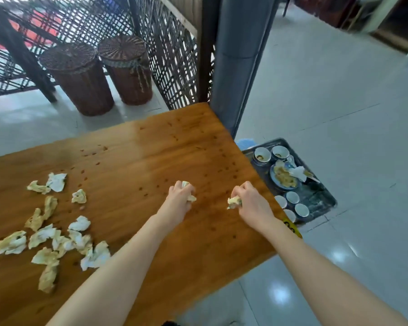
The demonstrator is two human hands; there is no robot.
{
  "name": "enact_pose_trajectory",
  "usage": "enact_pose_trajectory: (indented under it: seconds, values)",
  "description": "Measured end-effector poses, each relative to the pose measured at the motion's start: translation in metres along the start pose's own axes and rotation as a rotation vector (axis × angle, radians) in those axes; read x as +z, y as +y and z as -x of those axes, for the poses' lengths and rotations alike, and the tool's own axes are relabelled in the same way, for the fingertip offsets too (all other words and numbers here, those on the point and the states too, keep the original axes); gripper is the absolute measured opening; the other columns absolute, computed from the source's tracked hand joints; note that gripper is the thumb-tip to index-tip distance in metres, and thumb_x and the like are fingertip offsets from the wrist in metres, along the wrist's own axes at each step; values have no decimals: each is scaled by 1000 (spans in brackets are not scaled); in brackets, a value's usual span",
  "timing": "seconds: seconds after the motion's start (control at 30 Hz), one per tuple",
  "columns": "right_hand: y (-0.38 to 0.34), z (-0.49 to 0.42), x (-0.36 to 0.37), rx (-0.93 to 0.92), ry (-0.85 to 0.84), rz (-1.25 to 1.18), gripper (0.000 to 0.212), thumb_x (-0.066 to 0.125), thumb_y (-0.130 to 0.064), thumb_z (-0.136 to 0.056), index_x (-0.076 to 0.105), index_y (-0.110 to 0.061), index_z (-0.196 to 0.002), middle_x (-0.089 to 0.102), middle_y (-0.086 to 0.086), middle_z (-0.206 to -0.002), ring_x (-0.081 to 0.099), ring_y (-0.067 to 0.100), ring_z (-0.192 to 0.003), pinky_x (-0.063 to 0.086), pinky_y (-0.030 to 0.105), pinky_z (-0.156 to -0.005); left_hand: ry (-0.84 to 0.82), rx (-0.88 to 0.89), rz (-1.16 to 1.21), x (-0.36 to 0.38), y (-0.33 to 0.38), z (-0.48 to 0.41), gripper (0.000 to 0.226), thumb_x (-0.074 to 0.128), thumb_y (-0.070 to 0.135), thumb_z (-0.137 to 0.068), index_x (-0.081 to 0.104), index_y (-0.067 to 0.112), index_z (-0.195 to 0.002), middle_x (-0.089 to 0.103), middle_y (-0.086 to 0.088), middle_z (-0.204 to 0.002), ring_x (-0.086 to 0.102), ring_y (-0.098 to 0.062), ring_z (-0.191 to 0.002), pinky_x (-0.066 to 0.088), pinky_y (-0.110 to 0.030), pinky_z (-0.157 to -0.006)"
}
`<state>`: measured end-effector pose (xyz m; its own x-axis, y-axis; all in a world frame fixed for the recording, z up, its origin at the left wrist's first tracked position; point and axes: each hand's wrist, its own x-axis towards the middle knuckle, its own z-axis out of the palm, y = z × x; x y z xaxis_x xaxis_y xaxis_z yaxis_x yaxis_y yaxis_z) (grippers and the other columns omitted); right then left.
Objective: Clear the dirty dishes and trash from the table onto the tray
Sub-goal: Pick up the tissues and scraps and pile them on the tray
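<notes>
My left hand (180,198) grips a crumpled stained napkin (186,184) above the middle of the wooden table (170,147). My right hand (250,200) grips another stained napkin wad (233,201) near the table's right edge. Several more crumpled, stained napkins (57,234) lie scattered on the left part of the table. A dark tray (320,196) sits lower, beyond the right edge. It holds a dirty plate (283,178) with a napkin on it, two dirty bowls (270,154) and several small white cups (293,204).
Two woven wicker stools (99,74) stand on the floor behind the table, before a lattice screen (170,57). A grey pillar (236,67) rises at the table's far right corner. Tiled floor (339,102) stretches to the right. Small sauce spots dot the tabletop.
</notes>
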<state>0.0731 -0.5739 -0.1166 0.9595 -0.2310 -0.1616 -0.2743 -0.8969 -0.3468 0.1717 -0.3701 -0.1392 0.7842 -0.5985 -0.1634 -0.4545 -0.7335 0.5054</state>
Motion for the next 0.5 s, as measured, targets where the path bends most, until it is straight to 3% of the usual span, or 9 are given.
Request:
enact_pose_trajectory:
  seconds: [0.1, 0.23, 0.33, 0.5]
  values:
    - [53, 19, -11, 36, -5, -33, 19, 58, -5, -88, 55, -23, -93, 42, -4, -99, 49, 16, -88, 36, 27, -60, -42, 8, -3, 28, 52, -10, 37, 52, 2, -93, 49, 16, -127, 39, -9, -121, 34, -18, -102, 37, -31, -88]
    - [109, 38, -24, 88, 32, -58, 15, 59, -10, -90, 55, -24, -94, 40, -5, -98, 44, 14, -82, 27, 23, -51, -74, 11, -15, 55, 108, -26, 40, 53, 2, -93, 48, 17, -130, 38, -8, -123, 39, -25, -113, 38, -35, -96]
    - [141, 47, -33, 109, 33, -92, 16, 56, -8, -90, 55, -24, -94, 43, -3, -100, 46, 16, -80, 35, 29, -57, -91, 23, -19, 71, 141, -38, 40, 53, 2, -93, 48, 18, -129, 38, -8, -123, 39, -24, -113, 39, -35, -97]
    - [187, 50, -48, 146, 38, -94, 20, 55, -6, -89, 57, -23, -98, 43, -2, -102, 46, 18, -80, 35, 30, -59, -99, 72, -12, 92, 181, -63, 38, 54, 3, -93, 49, 19, -127, 39, -7, -123, 40, -23, -113, 37, -35, -99]
